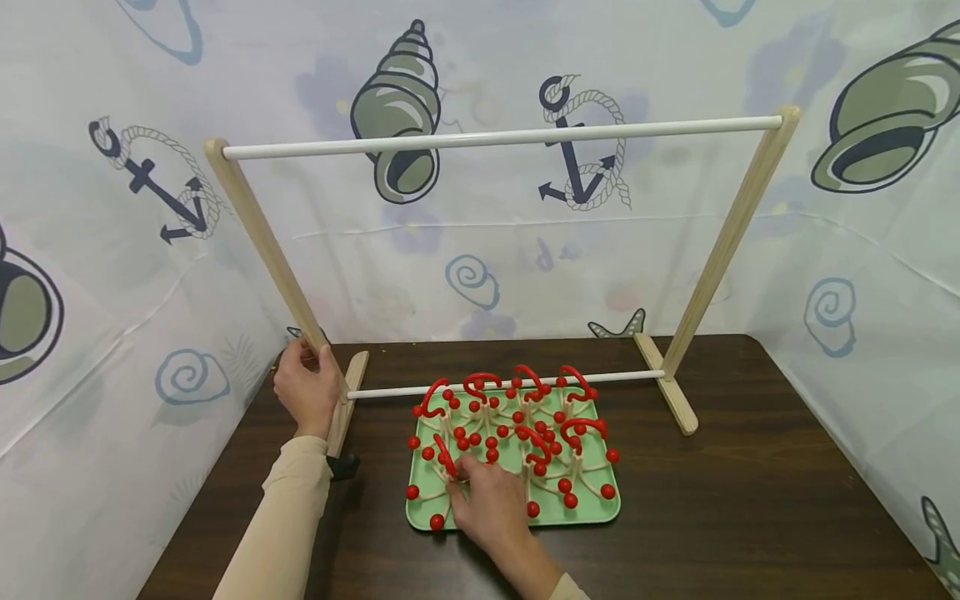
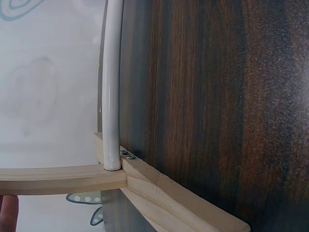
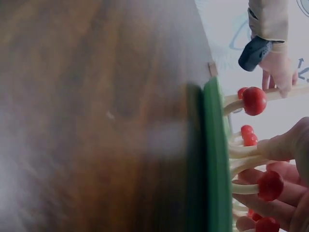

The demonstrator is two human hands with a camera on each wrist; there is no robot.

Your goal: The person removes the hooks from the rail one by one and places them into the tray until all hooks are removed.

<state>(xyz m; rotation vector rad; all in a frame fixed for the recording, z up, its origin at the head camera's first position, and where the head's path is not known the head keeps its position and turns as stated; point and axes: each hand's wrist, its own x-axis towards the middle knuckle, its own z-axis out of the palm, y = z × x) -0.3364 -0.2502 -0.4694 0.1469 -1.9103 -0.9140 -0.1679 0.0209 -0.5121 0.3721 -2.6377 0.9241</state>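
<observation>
My left hand (image 1: 309, 387) grips the lower part of the left wooden post (image 1: 266, 242) of a frame. A fingertip (image 2: 8, 212) shows beside that post in the left wrist view. Over the front left of a light green tray (image 1: 592, 520), my right hand (image 1: 491, 504) pinches a hanger with a red hook (image 1: 445, 457) and cream arms tipped with red balls. In the right wrist view, thumb and fingers close around its cream arms (image 3: 244, 153). Several similar hangers, their red hooks (image 1: 583, 427) upward, crowd the tray.
A white upper rod (image 1: 502, 139) and a white lower rod (image 1: 622, 378) join the left post to the right wooden post (image 1: 731, 242). Wooden feet (image 1: 667, 385) stand on the dark table (image 1: 772, 467). A patterned cloth (image 1: 495, 50) hangs behind and at both sides.
</observation>
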